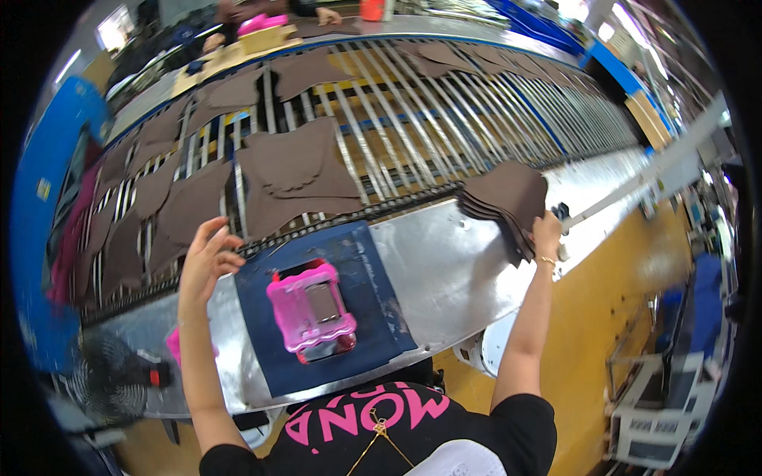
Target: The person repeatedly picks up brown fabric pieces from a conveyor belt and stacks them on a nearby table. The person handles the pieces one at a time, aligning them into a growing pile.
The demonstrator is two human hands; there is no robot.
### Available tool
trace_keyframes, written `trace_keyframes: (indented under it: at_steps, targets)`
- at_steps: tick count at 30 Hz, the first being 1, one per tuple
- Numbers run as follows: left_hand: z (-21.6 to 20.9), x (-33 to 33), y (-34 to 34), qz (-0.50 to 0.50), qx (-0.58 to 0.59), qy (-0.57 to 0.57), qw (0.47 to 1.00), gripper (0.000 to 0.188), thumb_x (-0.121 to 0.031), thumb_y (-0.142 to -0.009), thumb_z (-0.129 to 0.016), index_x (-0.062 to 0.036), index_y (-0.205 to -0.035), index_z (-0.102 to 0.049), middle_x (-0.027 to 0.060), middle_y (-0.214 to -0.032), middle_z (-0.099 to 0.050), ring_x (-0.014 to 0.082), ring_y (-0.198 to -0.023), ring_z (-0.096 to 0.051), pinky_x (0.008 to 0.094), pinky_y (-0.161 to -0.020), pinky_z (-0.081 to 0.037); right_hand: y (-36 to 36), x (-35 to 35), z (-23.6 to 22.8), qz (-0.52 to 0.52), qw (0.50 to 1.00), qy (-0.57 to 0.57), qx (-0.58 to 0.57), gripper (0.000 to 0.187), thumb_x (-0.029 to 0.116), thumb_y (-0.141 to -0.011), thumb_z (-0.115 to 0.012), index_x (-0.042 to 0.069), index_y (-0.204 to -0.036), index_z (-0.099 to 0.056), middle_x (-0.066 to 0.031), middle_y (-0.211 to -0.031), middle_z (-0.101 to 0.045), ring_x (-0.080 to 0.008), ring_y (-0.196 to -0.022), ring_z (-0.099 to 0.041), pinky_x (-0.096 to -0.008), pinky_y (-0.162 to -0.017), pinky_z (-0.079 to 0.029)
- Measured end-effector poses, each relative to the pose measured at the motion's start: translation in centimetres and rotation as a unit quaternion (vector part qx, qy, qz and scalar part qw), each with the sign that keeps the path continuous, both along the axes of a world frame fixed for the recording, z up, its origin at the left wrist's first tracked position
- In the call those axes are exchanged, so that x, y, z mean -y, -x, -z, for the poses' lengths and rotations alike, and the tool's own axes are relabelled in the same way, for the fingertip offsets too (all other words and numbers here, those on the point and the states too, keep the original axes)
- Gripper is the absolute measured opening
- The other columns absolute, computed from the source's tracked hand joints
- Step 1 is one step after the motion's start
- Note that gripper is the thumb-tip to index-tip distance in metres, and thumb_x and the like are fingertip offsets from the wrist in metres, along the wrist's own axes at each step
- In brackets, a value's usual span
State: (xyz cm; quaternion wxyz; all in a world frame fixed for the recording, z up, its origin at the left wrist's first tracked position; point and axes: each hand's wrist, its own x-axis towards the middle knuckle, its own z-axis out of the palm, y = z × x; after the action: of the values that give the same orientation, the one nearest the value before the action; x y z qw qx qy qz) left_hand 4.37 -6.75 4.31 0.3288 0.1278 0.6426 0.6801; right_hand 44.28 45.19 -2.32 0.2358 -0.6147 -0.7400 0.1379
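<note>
My right hand (546, 234) is at the right end of the metal bench, its fingers closed on the near edge of a stack of brown cut pieces (508, 190), fabric or leather by the look. How many pieces it grips is hidden. My left hand (208, 262) is raised near the bench's far edge, fingers apart and holding nothing. Between my arms, a dark blue mat (373, 317) lies on the bench. On it stands a pink plastic frame-like holder (294, 309) with a small brown rectangular block or piece (324, 303) inside.
Beyond the bench (432, 262) runs a slatted conveyor (397, 119) bearing several brown pieces (302, 163). A black fan (107, 377) is at the left, beside a blue panel (59, 198). Another person's hand (327, 16) shows across the conveyor. A pale bar (643, 174) slants at the right.
</note>
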Motion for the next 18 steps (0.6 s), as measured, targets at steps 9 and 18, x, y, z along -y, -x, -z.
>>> trace_keyframes:
  at_steps: [9, 18]
  targets:
    - [-2.3, -4.3, -4.8, 0.063, -0.345, 0.016, 0.936, 0.083, -0.035, -0.077, -0.076, -0.0039, -0.14, -0.033, 0.0174, -0.121, -0.048, 0.0288, -0.111, -0.053, 0.0385, -0.096, -0.044, 8.0, 17.0, -13.5, -0.314, 0.9, 0.038, -0.3, 0.027, 0.017, -0.099, -0.046, -0.002, -0.116, -0.054, -0.0106, -0.082, -0.064, -0.0108, -0.05, -0.059, -0.0232, -0.048, -0.046]
    - [-6.9, 2.9, -6.6, 0.027, -0.153, -0.035, 0.987, 0.022, -0.013, -0.091, -0.06, 0.0002, -0.108, -0.058, 0.0034, -0.076, -0.061, 0.0116, -0.055, -0.063, 0.0195, -0.041, -0.047, 14.9, 27.6, -10.7, -0.507, 0.657, 0.293, -0.476, 0.024, 0.008, -0.094, -0.053, -0.002, -0.116, -0.051, -0.0124, -0.098, -0.065, -0.0202, -0.067, -0.065, -0.0291, -0.066, -0.053]
